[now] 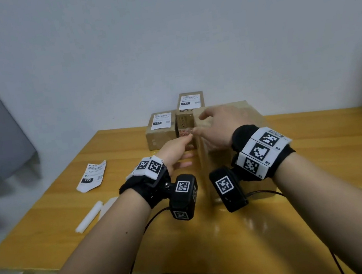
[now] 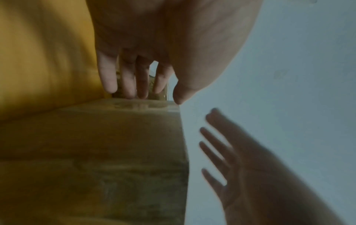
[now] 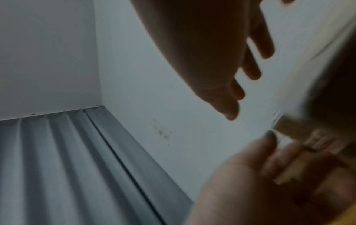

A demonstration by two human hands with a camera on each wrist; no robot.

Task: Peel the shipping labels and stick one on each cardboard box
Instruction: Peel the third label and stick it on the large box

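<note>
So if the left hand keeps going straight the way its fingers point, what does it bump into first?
Probably the small labelled cardboard box behind the big cardboard box; the left hand points toward it, though depth is unclear.

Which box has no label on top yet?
The big near box between both hands; the two smaller boxes behind, left and taller, each carry a white label.

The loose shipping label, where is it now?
In the head view, the loose label lies flat on the left side of the wooden table, left of both hands and beyond the white backing strips.
</note>
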